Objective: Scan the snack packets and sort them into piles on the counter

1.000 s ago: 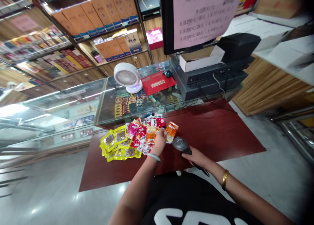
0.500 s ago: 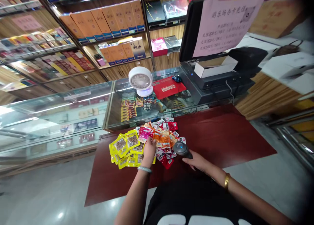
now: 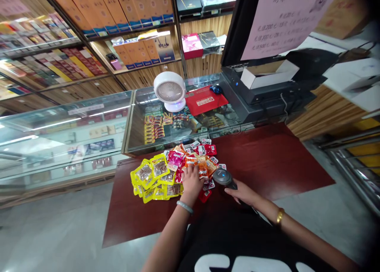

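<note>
My left hand [image 3: 192,180], with a pale bangle at its wrist, lies over a heap of small snack packets, its fingers spread on the orange packets [image 3: 202,168]. Some packets under the palm are hidden. To its left is a pile of yellow-edged snack packets [image 3: 145,173] with clear middles. A pink packet [image 3: 175,160] rests between the two piles. Gripped in my right hand [image 3: 245,193] is a dark barcode scanner [image 3: 223,177], its head at the right edge of the heap. A red packet [image 3: 204,196] lies near the scanner, below the heap.
All the packets lie on a dark red tabletop [image 3: 267,157]. Behind it, a glass display counter [image 3: 130,121] bears a white fan [image 3: 170,89], a red mat [image 3: 204,101] and a mouse [image 3: 216,89]. A monitor [image 3: 237,31] with a pink sheet stands at the right.
My left hand has shifted right from beside the yellow packets onto the orange ones, and its fingers have spread. The scanner has moved slightly right. The whole view has tilted downward a little.
</note>
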A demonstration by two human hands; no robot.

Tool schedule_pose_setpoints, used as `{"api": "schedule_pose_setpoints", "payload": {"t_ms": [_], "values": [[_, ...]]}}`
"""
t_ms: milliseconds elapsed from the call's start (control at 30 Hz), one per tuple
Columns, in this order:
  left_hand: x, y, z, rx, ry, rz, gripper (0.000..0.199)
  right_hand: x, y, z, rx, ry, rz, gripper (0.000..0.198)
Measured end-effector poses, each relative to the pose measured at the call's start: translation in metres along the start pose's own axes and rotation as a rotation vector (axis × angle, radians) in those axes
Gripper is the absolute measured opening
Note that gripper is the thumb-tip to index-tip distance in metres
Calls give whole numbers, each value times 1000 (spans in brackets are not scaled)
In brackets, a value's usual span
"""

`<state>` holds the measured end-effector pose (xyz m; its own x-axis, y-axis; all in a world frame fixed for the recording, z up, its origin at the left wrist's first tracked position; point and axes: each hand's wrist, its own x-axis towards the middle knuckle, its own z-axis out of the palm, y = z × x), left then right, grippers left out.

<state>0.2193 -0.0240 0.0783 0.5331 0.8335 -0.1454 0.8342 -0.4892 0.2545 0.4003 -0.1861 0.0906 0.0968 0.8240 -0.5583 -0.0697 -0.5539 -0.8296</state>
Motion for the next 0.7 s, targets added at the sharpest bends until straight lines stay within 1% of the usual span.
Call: {"api": "schedule_pose_setpoints", "payload": {"t_ms": [67, 200, 267, 333, 400, 433, 500, 633, 700], "values": [[-2, -3, 0, 14, 12, -35, 62, 1, -1, -6, -7, -8, -6, 58], [-1, -8, -6, 46, 37, -99, 60, 6, -1, -14, -14, -18, 1, 56], [0, -8, -9, 65, 22, -119, 57, 9, -2, -16, -19, -32, 18, 56], [-1, -8, -9, 65, -63, -163, 58, 11, -3, -17, -21, -42, 30, 56], [-4, -8, -7, 29, -192, -242, 64, 12, -6, -19, -20, -50, 28, 56], [-6, -9, -6, 0, -243, -283, 66, 12, -7, -19, -18, -54, 24, 56], [-9, -11, -1, -86, -284, -358, 64, 12, -10, -21, -15, -59, 19, 55], [-9, -16, 12, -377, -311, -499, 57, 15, -12, -21, -34, -84, 29, 55], [-7, -18, 21, -502, -285, -550, 54, 18, -11, -20, -40, -93, 39, 55]]}}
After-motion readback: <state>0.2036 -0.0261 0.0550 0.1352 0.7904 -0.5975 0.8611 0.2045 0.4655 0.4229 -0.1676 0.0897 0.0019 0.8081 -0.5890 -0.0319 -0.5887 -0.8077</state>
